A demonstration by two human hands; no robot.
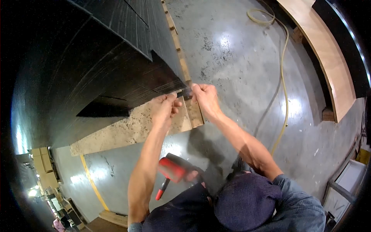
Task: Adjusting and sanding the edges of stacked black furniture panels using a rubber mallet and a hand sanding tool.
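Observed at upper left of frame a large black panel (127, 73), with one corner pointing right and ending near centre; traced its lower edge slanting from lower left up to that corner; cannot fix the full long axis, with far parts lost in darkness; found left hand (162, 108) at centre, just below that edge, thumb and fingers drawn nearly together close to the corner; found right hand (206, 98) just right of the corner, fingers curled into a pinch; cannot tell of anything gripped in either, with fingertips too small and dark to read; noted a pale speckled board (116, 133) under the panel, running along its lower edge; noted a blurred red-and-black tool (172, 170) at lower centre, handle slanting to lower left; noted a yellowish hose (286, 89) at right.
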